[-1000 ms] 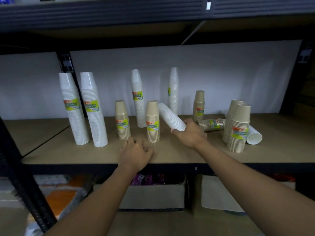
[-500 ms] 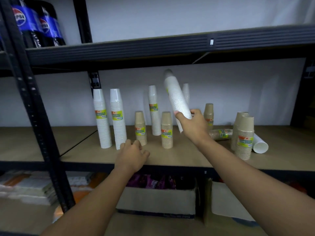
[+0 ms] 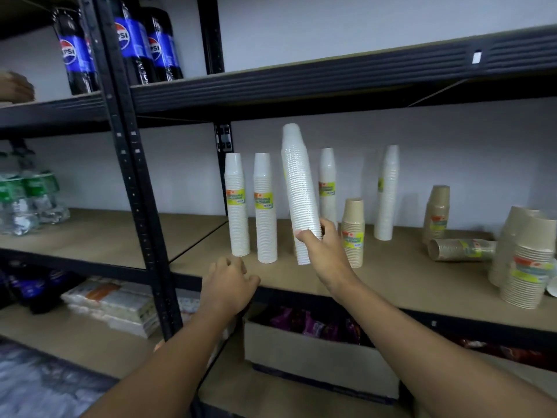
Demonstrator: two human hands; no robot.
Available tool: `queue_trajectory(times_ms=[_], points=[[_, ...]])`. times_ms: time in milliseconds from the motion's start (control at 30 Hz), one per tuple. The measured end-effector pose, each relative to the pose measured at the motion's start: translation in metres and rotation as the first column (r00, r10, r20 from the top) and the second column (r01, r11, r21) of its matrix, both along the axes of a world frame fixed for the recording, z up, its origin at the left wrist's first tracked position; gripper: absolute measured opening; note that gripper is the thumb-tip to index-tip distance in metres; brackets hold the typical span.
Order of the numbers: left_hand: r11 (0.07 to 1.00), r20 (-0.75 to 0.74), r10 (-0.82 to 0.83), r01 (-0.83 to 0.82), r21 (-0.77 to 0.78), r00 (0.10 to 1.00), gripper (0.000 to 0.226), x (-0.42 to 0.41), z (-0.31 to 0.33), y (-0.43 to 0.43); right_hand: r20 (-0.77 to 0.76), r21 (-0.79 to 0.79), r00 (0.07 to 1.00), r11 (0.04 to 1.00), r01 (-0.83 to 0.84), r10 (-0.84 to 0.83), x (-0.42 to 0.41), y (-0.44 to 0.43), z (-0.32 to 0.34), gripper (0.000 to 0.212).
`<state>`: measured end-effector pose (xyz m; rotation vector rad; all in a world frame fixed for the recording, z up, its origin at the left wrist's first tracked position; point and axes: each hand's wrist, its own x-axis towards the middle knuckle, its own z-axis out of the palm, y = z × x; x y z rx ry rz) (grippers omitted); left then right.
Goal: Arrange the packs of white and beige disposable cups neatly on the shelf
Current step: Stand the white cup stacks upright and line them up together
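White cup pack (image 3: 300, 191) went from slumped to nearly upright, right hand (image 3: 327, 254) curled round its base, probably joining the standing white packs (image 3: 265, 212); left hand (image 3: 229, 285) hung loose, empty.

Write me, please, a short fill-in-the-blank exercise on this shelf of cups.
1. The pack gripped by the right hand is ___ in colour.
2. One beige pack lies on its ___.
3. The left hand holds ___.
4. The Pepsi bottles stand one level ___ the cup shelf.
Missing words: white; side; nothing; above.
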<state>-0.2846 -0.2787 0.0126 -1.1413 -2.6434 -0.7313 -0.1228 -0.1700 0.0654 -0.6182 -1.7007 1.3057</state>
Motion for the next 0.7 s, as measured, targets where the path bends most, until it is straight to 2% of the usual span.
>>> queue_trajectory(times_ms=[200, 367, 700], points=[[0.996, 0.028, 0.087, -0.087, -0.016, 0.996, 0.029, -0.047, -0.011, -0.011, 0.082, 0.057, 0.989, 0.990, -0.130, 0.125, -0.036, -0.002, -0.016, 0.055], [0.993, 0.036, 0.118, -0.117, -0.029, 0.992, 0.030, -0.083, -0.020, -0.015, 0.134, 0.103, 0.979, 0.981, -0.167, 0.153, -0.079, -0.008, -0.034, 0.062], [0.999, 0.110, 0.034, -0.034, -0.004, 0.993, 0.036, -0.130, -0.027, -0.007, 0.195, 0.170, 0.973, 0.973, -0.154, 0.120, -0.152, -0.010, -0.059, 0.066]])
